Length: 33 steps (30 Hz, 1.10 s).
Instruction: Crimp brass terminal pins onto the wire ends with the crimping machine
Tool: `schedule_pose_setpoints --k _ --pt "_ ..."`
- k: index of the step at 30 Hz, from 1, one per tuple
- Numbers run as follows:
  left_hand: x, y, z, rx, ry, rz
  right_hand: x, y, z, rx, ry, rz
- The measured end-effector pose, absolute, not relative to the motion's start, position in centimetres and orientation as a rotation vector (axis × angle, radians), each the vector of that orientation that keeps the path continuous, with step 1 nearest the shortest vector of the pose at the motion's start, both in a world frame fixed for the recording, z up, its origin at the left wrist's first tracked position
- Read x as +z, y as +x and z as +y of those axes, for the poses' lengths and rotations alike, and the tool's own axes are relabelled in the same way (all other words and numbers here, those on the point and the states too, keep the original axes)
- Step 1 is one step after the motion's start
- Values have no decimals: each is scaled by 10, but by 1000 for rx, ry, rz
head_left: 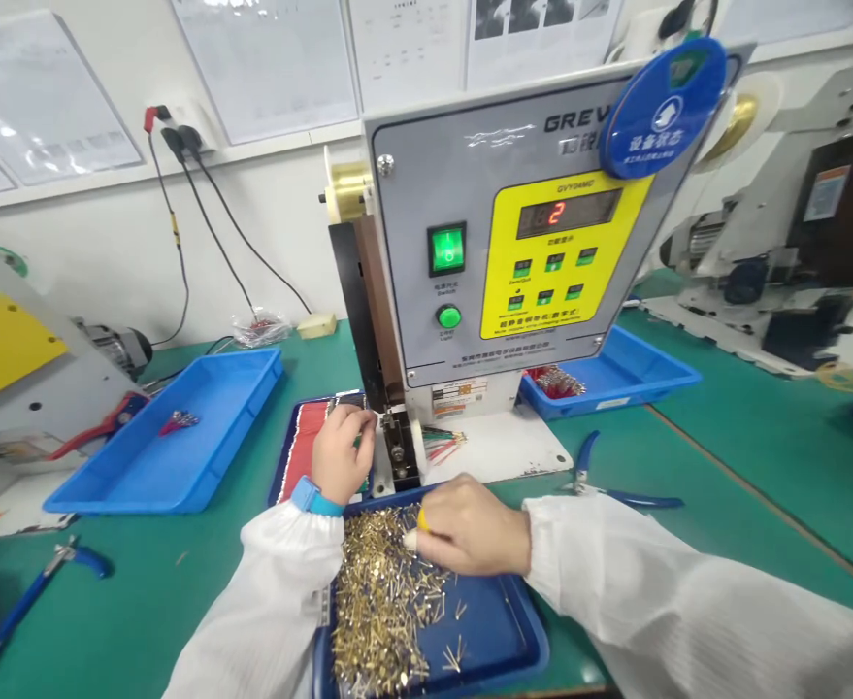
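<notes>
My left hand (343,451), with a blue band at the wrist, is at the small crimping head (398,451) at the machine's base. Its fingers are pinched together, and what they hold is hidden. Beneath it lies a blue tray of red wires (302,449). My right hand (470,529) hangs over a dark blue tray (488,621), its fingers curled and pressed together, with something yellow on one finger. Whatever is in its grip cannot be made out. Small brass-coloured metal pins (378,602) are heaped in that tray, with a few strays on its right side.
The grey machine (426,126) rises right behind my hands, its display lit red. Red and green wires (444,445) lie on its white base. Blue trays (247,388) (637,374) stand on either side. Pliers (582,476) rest at right, cutters (62,558) at left.
</notes>
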<state>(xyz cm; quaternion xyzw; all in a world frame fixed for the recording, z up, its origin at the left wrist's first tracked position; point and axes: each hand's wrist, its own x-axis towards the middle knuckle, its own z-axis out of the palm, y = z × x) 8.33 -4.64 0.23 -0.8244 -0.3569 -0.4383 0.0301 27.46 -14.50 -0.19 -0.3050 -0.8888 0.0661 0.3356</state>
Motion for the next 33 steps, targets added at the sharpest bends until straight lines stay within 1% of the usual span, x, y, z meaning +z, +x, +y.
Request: schedule_pose_setpoints --k 3,7,11,18,25,33 --pt "2 83 -49 -1353 -2550 -1119 -4 269 -152 199 -832 -2542" --pt "1 83 -50 -1358 -2566 -1106 7 272 -154 314 -948 -2663" --pt "1 82 -50 -1367 -2558 -1114 6 272 -154 342 -925 -2679" --pt "0 82 -50 -1370 -2569 -1119 4 270 -154 274 -919 -2695" --pt "0 83 -50 -1356 -2567 -1130 11 263 -164 368 -942 -2811" --pt "0 83 -50 -1351 -2574 -1132 4 261 -162 327 -904 -2819"
